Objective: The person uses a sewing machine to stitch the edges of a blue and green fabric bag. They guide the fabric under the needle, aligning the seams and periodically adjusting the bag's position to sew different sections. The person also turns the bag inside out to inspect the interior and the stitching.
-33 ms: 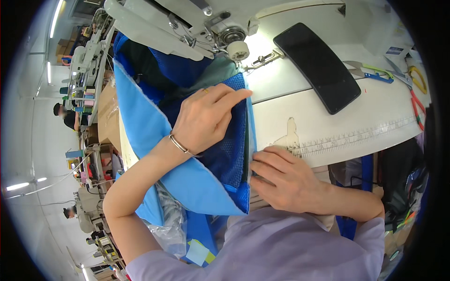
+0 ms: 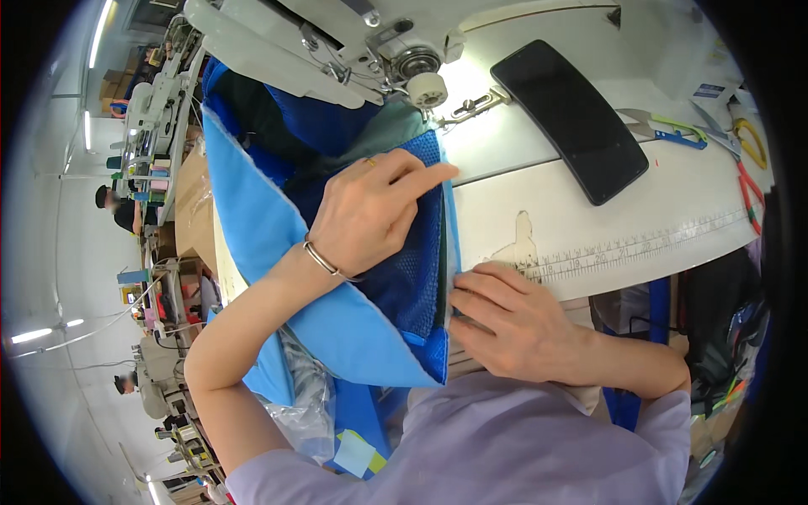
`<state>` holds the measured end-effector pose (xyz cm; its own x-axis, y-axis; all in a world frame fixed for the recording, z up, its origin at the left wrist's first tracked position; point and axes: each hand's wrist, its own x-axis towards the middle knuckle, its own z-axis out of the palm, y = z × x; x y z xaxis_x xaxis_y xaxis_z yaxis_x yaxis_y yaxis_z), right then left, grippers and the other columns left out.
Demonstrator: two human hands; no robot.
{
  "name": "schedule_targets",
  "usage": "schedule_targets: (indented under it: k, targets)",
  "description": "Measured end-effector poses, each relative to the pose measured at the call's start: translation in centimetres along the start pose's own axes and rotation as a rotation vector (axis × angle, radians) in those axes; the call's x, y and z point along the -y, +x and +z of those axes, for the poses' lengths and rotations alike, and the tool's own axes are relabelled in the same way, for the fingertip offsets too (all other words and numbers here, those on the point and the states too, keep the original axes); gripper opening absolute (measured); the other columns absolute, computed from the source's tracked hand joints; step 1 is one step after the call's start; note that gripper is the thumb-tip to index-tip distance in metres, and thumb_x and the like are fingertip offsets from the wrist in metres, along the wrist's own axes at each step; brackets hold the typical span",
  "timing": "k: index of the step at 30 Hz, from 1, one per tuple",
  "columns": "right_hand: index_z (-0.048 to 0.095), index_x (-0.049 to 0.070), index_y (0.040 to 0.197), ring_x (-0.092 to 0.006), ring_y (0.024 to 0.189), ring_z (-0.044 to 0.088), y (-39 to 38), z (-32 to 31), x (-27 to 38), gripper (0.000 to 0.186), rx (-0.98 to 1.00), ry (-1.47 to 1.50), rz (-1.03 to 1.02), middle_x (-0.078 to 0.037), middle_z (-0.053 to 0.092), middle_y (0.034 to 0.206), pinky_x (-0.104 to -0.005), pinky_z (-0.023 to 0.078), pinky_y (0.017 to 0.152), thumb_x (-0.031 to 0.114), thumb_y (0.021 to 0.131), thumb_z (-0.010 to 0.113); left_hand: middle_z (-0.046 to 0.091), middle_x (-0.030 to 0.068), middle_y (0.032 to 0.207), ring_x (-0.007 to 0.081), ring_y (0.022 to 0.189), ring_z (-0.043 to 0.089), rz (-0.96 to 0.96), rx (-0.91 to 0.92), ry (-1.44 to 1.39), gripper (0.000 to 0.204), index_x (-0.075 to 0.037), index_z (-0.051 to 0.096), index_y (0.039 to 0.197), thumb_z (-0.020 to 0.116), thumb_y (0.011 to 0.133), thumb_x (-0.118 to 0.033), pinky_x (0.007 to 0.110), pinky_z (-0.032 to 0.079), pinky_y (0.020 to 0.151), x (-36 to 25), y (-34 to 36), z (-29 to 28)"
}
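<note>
Under the presser foot of a sewing machine (image 2: 418,74) lies the far end of a blue fabric piece (image 2: 278,227), with light blue panels, dark blue mesh and a pale trimmed edge. My left hand (image 2: 366,206) rests palm down on the mesh, its index finger stretched across that edge and its other fingertips partly hidden. Nearer to me, my right hand (image 2: 509,324) has its bent fingers closed at the same edge; its thumb is out of sight. The near corner of the fabric hangs over the table's front.
A black phone (image 2: 572,122) lies on the white machine table (image 2: 505,194), right of the needle. A printed ruler strip (image 2: 640,248) runs along the front edge. Snips (image 2: 673,133) and red-handled scissors (image 2: 745,181) sit far right. Clear plastic (image 2: 307,404) hangs below; two people work far left.
My left index fingertip has shifted slightly to the right past the fabric edge. My right hand looks unmoved.
</note>
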<state>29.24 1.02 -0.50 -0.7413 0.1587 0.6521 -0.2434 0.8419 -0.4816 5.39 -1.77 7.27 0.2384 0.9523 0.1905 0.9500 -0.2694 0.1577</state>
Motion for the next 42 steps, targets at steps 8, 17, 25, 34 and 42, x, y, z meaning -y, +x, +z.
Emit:
schedule_targets:
  k: [8,17,25,34,42]
  targets:
    - [0.072,-0.002,0.095,-0.0308,0.113,0.061,0.0,0.0,-0.1,0.022,0.017,0.002,-0.007,-0.016,0.067,0.110,-0.0438,0.051,0.101,0.012,0.078,0.067,0.056,0.0074,0.084,0.0272,0.079,0.061,0.143,0.122,0.157,0.016,-0.010,0.064,0.083,0.064,0.074,0.002,0.040,0.050,0.068,0.4,2.5,0.8]
    - [0.071,-0.002,0.095,-0.0303,0.108,0.063,-0.5,0.2,-0.3,0.022,-0.029,-0.018,-0.037,-0.016,0.068,0.106,-0.0441,0.053,0.099,0.012,0.078,0.069,0.063,0.0111,0.102,0.0312,0.094,0.063,-0.083,0.301,-0.242,0.039,-0.004,0.071,0.110,0.066,0.072,0.006,0.043,0.051,0.085,-6.0,-2.8,-1.4]
    - [0.070,-0.002,0.094,-0.0297,0.107,0.063,0.2,-0.3,-0.2,0.020,0.031,-0.044,-0.052,-0.017,0.068,0.109,-0.0440,0.054,0.099,0.011,0.079,0.070,0.056,0.0190,0.147,0.0421,0.133,0.055,-0.143,-0.023,0.039,0.059,0.001,0.057,0.143,0.074,0.089,-0.014,0.048,0.046,0.112,-3.1,-3.1,0.2]
    - [0.069,0.000,0.095,-0.0296,0.107,0.065,0.9,-1.0,0.1,0.022,0.132,-0.082,-0.053,-0.016,0.069,0.110,-0.0448,0.054,0.099,0.011,0.076,0.072,0.060,0.0149,0.142,0.0365,0.120,0.059,-0.135,-0.069,-0.044,0.048,-0.004,0.061,0.125,0.078,0.083,-0.019,0.047,0.049,0.102,-0.2,-2.3,1.6]
    - [0.070,0.001,0.096,-0.0294,0.107,0.066,1.4,-1.4,0.3,0.024,0.220,-0.110,-0.048,-0.014,0.070,0.110,-0.0438,0.054,0.099,0.012,0.075,0.073,0.062,0.0150,0.134,0.0340,0.112,0.060,-0.078,-0.067,-0.053,0.052,-0.004,0.061,0.116,0.081,0.071,-0.020,0.044,0.050,0.094,0.7,-1.4,1.8]
